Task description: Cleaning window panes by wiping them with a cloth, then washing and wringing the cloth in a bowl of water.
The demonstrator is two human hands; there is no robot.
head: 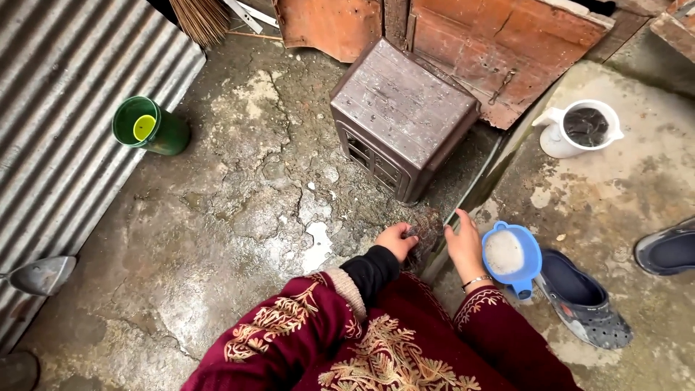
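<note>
Left hand [397,240] fingers curl tight around a dark wet scrubbing cloth [426,230] on the cracked concrete floor [239,217], just below the brown plastic stool [402,116]. Right hand [463,245] rests half open, fingertips on the cloth's edge. Best keep both hands pinning it flat; blue plastic jug [512,257] stands beside.

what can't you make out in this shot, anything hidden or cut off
Head view:
- Cloth: dark and bunched between the left hand and right hand; its shape is unclear.
- Left hand's fingertips: hidden by the cloth.
- Dark shoe: cut off by the right edge.
- Metal scoop: cut off by the left edge.
- Blue mug: cloudy liquid hides its bottom.
- White jug: contents too dark to tell.
</note>
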